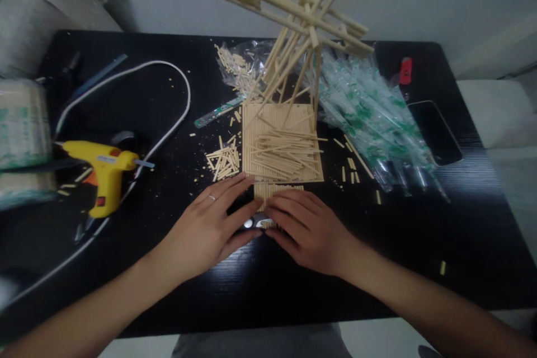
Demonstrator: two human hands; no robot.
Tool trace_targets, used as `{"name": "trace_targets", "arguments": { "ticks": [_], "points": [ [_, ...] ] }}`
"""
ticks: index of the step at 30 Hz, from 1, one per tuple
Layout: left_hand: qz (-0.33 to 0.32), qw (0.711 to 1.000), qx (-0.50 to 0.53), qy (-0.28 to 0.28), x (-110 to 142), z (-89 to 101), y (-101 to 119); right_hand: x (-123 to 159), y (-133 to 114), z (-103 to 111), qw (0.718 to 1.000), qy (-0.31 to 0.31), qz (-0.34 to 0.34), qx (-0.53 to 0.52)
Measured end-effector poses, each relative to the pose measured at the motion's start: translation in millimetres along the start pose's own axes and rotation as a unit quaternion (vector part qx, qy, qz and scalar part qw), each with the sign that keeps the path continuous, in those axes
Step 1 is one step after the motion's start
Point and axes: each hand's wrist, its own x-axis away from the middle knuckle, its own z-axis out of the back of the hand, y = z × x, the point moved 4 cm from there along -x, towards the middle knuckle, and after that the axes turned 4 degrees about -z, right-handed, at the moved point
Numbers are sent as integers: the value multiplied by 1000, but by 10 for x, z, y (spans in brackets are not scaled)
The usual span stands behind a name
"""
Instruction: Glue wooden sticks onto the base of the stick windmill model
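Note:
My left hand (212,218) has its upper fingers stretched to the front edge of a wooden stick panel (248,140). Its thumb and a lower finger close around a small grey object with a white round part (253,222), whose kind is mostly hidden. My right hand (312,229) curls over a row of short wooden sticks (260,193) laid side by side, with fingertips pressed on them and its thumb at their lower edge. Loose thin sticks (281,154) lie on the panel. From its back rises a windmill-like stick frame (308,17) with crossed blades.
At left lies a yellow hot glue gun (104,168) with a white cable (187,89), near packed sticks (23,128). Cut stick pieces (225,161) are piled beside the panel. Plastic wrappers (364,106), a phone (436,131) and a red object (405,71) are at right.

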Motion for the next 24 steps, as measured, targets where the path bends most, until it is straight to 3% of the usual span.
{"name": "trace_targets", "arguments": {
  "ticks": [7,24],
  "points": [
    [5,1000,9,-19,1,25,-11,8,-15,-14,1000,-1,-11,2],
    [1,1000,26,5,14,30,-29,10,-33,-22,999,-20,-22,13]
  ]
}}
